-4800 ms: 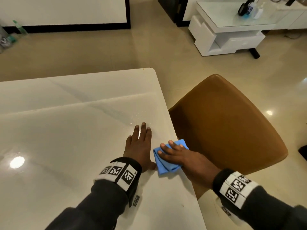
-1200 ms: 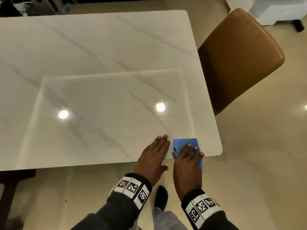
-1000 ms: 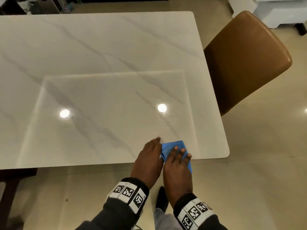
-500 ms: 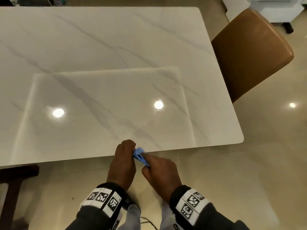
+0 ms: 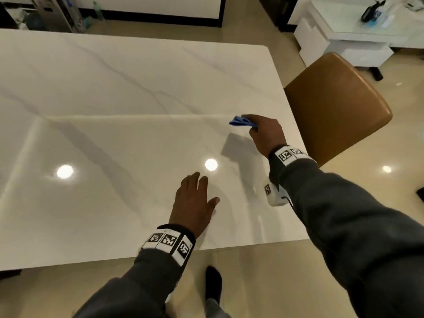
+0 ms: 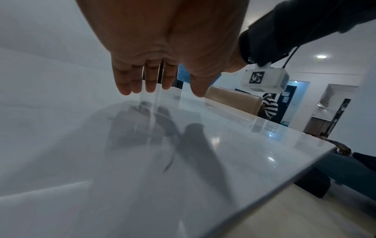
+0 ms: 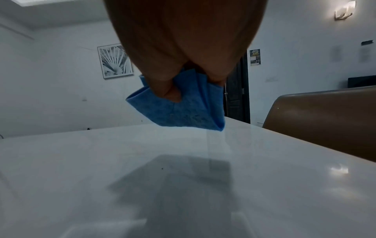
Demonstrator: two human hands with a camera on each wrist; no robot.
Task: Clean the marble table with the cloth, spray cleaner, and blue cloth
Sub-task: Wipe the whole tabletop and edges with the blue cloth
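The white marble table [image 5: 114, 92] fills the head view. My right hand [image 5: 263, 131] pinches a folded blue cloth [image 5: 241, 122] and holds it a little above the table's right side, near the chair. In the right wrist view the blue cloth [image 7: 183, 109] hangs from my fingers, clear of the table [image 7: 183, 177], with its shadow below. My left hand [image 5: 195, 200] hovers flat and empty just above the table near the front edge, fingers straight. From the left wrist view, the left fingers [image 6: 150, 80] stay just off the glossy table [image 6: 142, 161]. No spray cleaner or other cloth is in view.
A brown leather chair [image 5: 337, 104] stands against the table's right edge. A white low cabinet [image 5: 344, 37] with small items sits at the back right. Clutter lines the far left wall [image 5: 52, 14]. Tiled floor [image 5: 378, 191] lies to the right and in front.
Both hands held the blue cloth at the table's front edge. Now my right hand has carried it up and to the right over the table, and my left hand has let go and spread flat.
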